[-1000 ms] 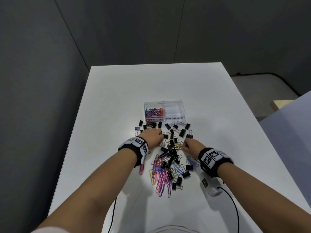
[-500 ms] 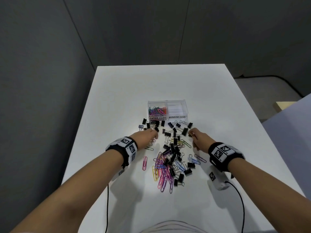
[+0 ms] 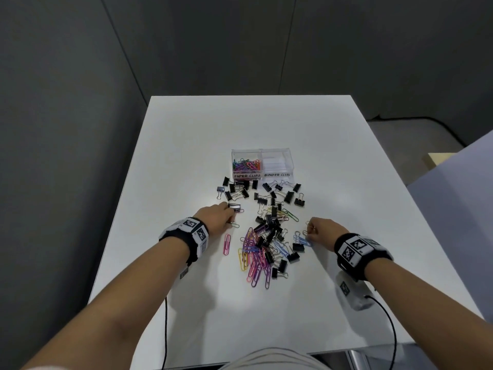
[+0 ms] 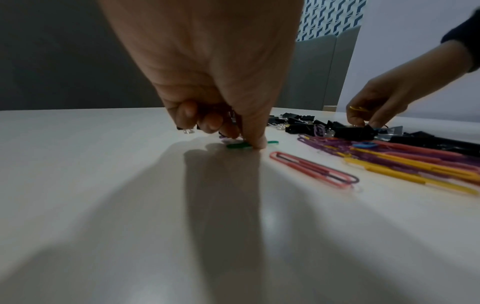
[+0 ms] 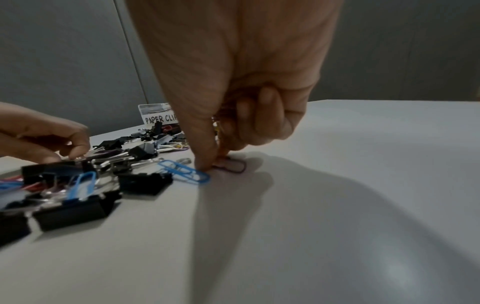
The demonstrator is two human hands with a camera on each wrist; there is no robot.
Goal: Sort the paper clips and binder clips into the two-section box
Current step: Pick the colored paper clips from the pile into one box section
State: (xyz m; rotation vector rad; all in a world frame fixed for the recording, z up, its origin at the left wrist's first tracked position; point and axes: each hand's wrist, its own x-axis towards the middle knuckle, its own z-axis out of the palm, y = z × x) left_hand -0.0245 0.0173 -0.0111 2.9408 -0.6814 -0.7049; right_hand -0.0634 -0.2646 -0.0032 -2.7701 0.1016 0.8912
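Up at the far middle of the white tabletop (image 3: 320, 134) sits our clear two-section box (image 3: 262, 164), paper clips in its left half only. Loads of bare room beyond it and toward both side edges. Right in front of the box, black binder clips (image 3: 289, 196) lie scattered, and nearer us they tangle with colored paper clips (image 3: 253, 260), so the middle's crowded. Our left hand (image 3: 217, 217) has fingers curled, thumb pressing a green paper clip (image 4: 237, 145); a pink paper clip (image 3: 227, 244) lies just beside. Our right hand (image 3: 320, 231) pinches a purple paper clip (image 5: 233, 165) next to a blue paper clip (image 5: 184, 170).
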